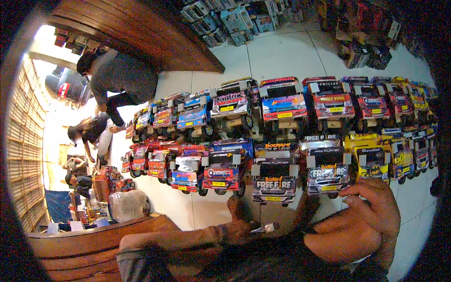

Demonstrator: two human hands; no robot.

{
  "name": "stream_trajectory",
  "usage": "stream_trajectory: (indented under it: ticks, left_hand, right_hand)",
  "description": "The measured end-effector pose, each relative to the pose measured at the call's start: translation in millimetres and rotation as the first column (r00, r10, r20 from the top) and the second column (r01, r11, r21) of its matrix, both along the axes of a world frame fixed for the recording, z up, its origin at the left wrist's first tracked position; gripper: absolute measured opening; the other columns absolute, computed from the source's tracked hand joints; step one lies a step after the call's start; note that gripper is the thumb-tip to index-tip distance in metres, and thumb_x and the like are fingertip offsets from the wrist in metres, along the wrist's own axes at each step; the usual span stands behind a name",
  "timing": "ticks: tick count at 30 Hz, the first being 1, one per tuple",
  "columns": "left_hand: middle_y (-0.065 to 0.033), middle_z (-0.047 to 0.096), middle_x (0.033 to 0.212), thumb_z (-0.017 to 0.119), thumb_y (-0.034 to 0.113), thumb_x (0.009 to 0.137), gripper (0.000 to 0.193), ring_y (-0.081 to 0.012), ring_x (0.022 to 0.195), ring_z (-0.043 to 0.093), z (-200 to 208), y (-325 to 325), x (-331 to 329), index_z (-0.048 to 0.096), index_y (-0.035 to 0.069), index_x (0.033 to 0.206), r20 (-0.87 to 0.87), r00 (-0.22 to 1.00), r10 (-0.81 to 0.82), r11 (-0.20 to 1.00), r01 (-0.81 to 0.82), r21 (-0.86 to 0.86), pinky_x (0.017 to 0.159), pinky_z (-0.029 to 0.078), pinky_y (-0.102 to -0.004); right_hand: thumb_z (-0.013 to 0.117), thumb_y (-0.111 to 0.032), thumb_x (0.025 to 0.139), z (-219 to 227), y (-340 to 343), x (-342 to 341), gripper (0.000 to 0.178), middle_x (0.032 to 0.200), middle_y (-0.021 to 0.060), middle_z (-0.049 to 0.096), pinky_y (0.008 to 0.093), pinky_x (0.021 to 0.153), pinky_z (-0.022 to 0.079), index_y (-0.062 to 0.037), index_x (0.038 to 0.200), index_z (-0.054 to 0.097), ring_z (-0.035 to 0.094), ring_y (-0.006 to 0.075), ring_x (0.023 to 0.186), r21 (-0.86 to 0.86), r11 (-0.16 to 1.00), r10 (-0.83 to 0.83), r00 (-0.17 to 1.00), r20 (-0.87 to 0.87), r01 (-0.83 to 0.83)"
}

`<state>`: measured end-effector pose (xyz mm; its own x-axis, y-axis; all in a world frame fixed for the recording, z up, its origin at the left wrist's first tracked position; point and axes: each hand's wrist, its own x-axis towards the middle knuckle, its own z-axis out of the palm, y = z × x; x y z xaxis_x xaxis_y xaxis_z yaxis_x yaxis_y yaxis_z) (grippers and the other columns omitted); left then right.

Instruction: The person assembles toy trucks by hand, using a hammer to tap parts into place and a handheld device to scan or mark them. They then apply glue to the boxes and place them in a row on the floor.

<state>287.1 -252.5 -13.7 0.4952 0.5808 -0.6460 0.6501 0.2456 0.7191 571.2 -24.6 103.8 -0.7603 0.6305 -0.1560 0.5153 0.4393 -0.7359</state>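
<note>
My right hand (pixel 373 199) is at the lower right, above my bent knee (pixel 345 235). Its fingers are apart and bent, with nothing seen between them. The fingertips come close to the lower right corner of a white and grey toy truck (pixel 329 174); whether they touch it is unclear. My left hand (pixel 242 230) appears low in the middle, in shadow, its fingers hard to make out. Beside it shows a small silvery thing (pixel 267 229), too unclear to name. A dark grey toy truck (pixel 275 181) and a red and blue one (pixel 223 171) stand just beyond.
Two long rows of toy trucks face me on white floor tiles (pixel 206 211); a blue one (pixel 284 105) is in the back row. Wooden furniture (pixel 141 33) and stacked boxes (pixel 239 21) stand behind. At left, a person (pixel 122 77) bends over near others; a plastic-wrapped bundle (pixel 129 205) lies closer.
</note>
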Motion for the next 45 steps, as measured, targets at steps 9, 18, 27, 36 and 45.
stream_trajectory:
  ticks: [9,18,27,36,45]
  left_hand:
    - [-0.0233,0.068,0.099,0.065,0.035,0.092,0.042,-0.0423,0.093,0.065,132.1,-15.3,-64.6,0.059,0.002,0.119,-0.032,0.997,0.064,0.998,-0.065,-0.019,0.084,0.053,-0.0495]
    - [-0.0075,0.073,0.087,0.076,0.025,0.090,0.035,-0.0104,0.071,0.066,238.6,81.5,-138.5,0.064,-0.002,0.109,-0.209,0.608,0.766,0.597,-0.552,0.582,0.062,0.053,-0.0277]
    - [-0.0251,0.069,0.098,0.067,0.059,0.086,0.064,-0.0394,0.090,0.069,157.5,167.9,-205.3,0.064,0.002,0.116,-0.503,0.746,0.436,0.813,-0.088,0.576,0.080,0.054,-0.0469]
    - [-0.0271,0.070,0.097,0.063,0.062,0.088,0.071,-0.0386,0.091,0.069,137.5,191.1,-213.1,0.063,0.000,0.121,-0.556,0.780,0.285,0.827,0.093,0.555,0.084,0.054,-0.0459]
    - [-0.0217,0.072,0.099,0.064,0.064,0.087,0.065,-0.0361,0.091,0.070,147.1,218.5,-201.1,0.066,0.006,0.118,-0.538,0.806,0.247,0.923,-0.026,0.384,0.084,0.054,-0.0450]
  right_hand:
    - [0.068,-0.020,0.088,0.9,11.3,-14.3,0.016,0.090,0.0078,0.072,0.0397,0.079,0.050,-0.0108,0.100,0.074,0.067,0.0274,0.086,-0.092,0.992,0.076,0.994,-0.075,-0.083]
    - [0.067,-0.021,0.094,20.5,77.7,-103.2,0.025,0.103,0.0130,0.071,0.0384,0.083,0.053,-0.0047,0.113,0.068,0.069,0.0262,0.096,0.349,0.936,0.156,0.947,-0.282,-0.050]
    - [0.058,-0.034,0.099,-42.9,172.3,-244.7,0.034,0.101,0.0190,0.070,0.0436,0.082,0.053,-0.0048,0.115,0.063,0.068,0.0362,0.095,0.354,0.909,0.299,0.934,-0.194,-0.218]
    - [0.064,-0.068,0.083,-74.8,148.4,-266.6,0.087,0.112,0.0251,0.067,0.0465,0.097,0.046,-0.0021,0.137,0.049,0.066,0.0398,0.102,0.335,0.865,0.376,0.925,0.058,-0.373]
    - [0.071,-0.071,0.074,-87.7,130.8,-271.7,0.100,0.109,0.0209,0.066,0.0479,0.090,0.041,-0.0037,0.142,0.044,0.064,0.0366,0.099,0.445,0.833,0.352,0.936,0.035,-0.330]
